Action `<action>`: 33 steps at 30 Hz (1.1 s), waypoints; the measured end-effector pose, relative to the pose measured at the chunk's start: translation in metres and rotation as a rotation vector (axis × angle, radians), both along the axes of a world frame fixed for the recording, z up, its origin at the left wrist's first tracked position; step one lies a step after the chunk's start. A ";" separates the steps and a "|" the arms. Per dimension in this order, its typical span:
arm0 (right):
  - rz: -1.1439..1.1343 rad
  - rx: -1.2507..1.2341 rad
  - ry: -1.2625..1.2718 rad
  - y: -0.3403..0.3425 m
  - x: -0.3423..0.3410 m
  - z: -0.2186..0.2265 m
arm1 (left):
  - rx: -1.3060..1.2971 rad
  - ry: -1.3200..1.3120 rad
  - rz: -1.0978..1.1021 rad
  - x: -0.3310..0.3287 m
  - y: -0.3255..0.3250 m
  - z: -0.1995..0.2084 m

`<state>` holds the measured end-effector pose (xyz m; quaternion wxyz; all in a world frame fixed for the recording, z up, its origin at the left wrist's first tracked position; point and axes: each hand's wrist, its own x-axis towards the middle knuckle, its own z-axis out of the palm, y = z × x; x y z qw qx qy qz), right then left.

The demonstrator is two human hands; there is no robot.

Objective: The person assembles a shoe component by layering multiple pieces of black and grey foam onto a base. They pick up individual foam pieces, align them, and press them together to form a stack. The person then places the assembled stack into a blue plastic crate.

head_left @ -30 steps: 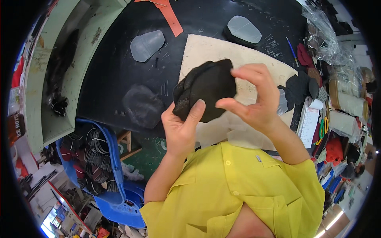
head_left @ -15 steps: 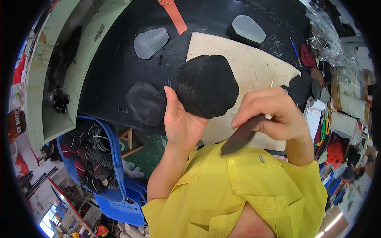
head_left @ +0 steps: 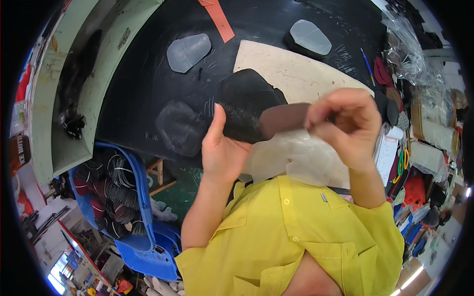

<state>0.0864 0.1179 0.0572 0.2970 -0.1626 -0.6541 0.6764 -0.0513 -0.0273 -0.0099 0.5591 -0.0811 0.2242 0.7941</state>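
In the head view my left hand [head_left: 224,153] is turned palm up, thumb raised at the left edge of a black, rounded sheet-like pad [head_left: 242,96]. Its fingers go out of sight under the pad's near edge, holding it. My right hand [head_left: 345,126] is pinched on a dark brown, flat strip [head_left: 284,119], which reaches over the pad's right side. Just below the strip a pale, translucent sheet [head_left: 291,158] spreads between my two hands, blurred by motion. Whether my right fingers also hold that sheet is hidden.
Two grey pieces [head_left: 188,53] [head_left: 310,37] and an orange strip [head_left: 219,22] lie on the black table. A beige board [head_left: 296,69] is under my work. Blue bins [head_left: 143,197] with bundled pieces stand lower left; scissors [head_left: 402,165] and a notepad [head_left: 387,150] lie right.
My right hand has lifted and the brown strip has swung from near my shirt up to the pad. The pale sheet has come into view; the pad's upper right layer no longer shows.
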 end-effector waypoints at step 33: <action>0.063 0.295 -0.395 0.014 -0.004 0.018 | 0.038 -0.084 -0.085 0.019 0.014 0.010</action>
